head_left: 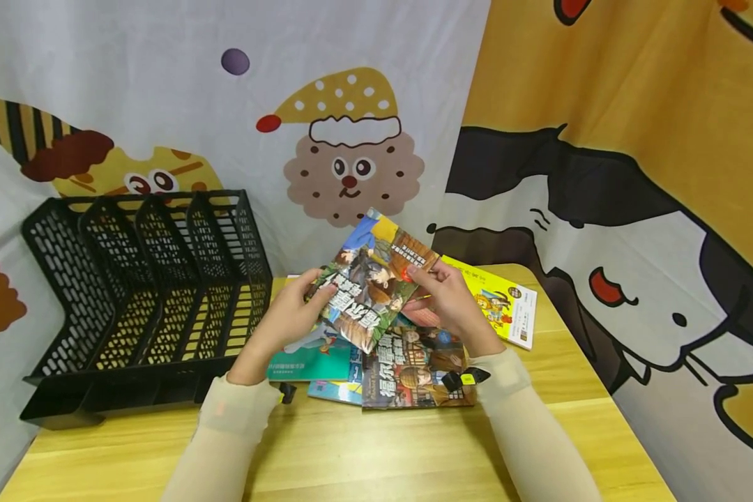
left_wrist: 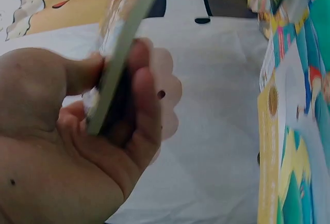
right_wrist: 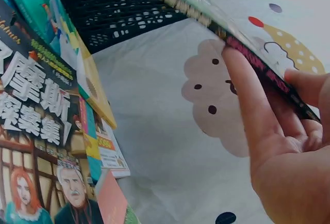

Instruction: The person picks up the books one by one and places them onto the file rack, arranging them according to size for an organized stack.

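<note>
Both hands hold an illustrated book (head_left: pixel 376 279) tilted above a pile of other books. My left hand (head_left: pixel 291 314) grips its left edge, thumb on the cover and fingers behind, as the left wrist view shows along the book's edge (left_wrist: pixel 116 64). On the right edge, my right hand (head_left: pixel 452 300) pinches it between thumb and fingers; its dark spine (right_wrist: pixel 258 66) shows in the right wrist view. Beneath lie a brown comic-style book (head_left: pixel 414 376), a teal book (head_left: pixel 314 362), a blue book (head_left: pixel 335 390) and, to the right, a yellow book (head_left: pixel 508 307).
A black slotted desktop rack (head_left: pixel 144 279) with several upright dividers stands on the left of the wooden table (head_left: pixel 351 453). Behind the table hangs a cartoon-printed curtain (head_left: pixel 351 42), its right part close to the table's right edge.
</note>
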`<state>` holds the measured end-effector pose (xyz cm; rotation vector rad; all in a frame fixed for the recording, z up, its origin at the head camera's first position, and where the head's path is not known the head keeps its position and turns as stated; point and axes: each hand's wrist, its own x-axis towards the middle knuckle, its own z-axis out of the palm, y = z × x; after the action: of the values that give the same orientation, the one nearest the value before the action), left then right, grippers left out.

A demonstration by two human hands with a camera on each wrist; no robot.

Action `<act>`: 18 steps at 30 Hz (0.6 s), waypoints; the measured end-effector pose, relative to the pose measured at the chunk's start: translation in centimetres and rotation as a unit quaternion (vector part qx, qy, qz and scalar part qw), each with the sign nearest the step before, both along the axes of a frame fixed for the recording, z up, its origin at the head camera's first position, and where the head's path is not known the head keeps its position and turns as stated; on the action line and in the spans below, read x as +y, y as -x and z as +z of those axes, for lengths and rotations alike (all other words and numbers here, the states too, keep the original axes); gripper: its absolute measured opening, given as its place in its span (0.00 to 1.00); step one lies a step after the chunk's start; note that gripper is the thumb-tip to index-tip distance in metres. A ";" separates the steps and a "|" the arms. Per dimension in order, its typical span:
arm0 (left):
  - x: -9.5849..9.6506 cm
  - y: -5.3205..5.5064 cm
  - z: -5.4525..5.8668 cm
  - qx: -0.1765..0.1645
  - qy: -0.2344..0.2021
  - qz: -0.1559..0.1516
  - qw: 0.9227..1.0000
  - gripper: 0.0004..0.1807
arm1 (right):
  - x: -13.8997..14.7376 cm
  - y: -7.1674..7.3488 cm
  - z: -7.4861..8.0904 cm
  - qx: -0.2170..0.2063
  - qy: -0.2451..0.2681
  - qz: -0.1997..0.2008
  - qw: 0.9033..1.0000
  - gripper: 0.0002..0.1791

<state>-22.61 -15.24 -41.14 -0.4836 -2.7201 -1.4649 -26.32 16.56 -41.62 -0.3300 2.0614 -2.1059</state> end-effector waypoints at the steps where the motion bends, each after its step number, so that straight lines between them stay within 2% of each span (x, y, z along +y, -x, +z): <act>1: -0.1 0.0 0.0 0.005 -0.009 -0.004 1.000 0.16 | 0.2 0.0 0.0 -0.001 -0.017 0.008 1.000 0.20; 3: -0.3 0.0 0.0 0.015 -0.019 -0.006 1.000 0.17 | 0.8 0.1 0.0 0.003 -0.057 0.023 0.998 0.22; 7: -0.8 -0.2 0.4 0.027 0.010 -0.001 1.000 0.16 | 2.0 0.3 0.1 0.024 -0.124 0.031 0.992 0.26; 10: -1.0 -0.3 0.4 0.033 0.048 -0.015 0.998 0.21 | 2.6 0.4 0.2 0.047 -0.166 0.041 0.984 0.33; 12: -1.0 -0.3 0.3 0.039 0.068 -0.037 0.996 0.23 | 2.7 0.3 0.2 0.063 -0.195 0.053 0.977 0.35; 14: -0.9 -0.2 0.2 0.046 0.084 -0.060 0.994 0.21 | 2.7 0.2 0.1 0.073 -0.220 0.067 0.971 0.38; 18: -0.6 -0.2 -0.2 0.055 0.100 -0.090 0.989 0.19 | 2.4 0.3 -0.3 0.076 -0.228 0.094 0.966 0.27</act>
<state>-22.36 -15.89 -41.30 -0.8105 -2.8106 -1.1583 -26.57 18.94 -41.88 -0.6005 2.4100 -1.4843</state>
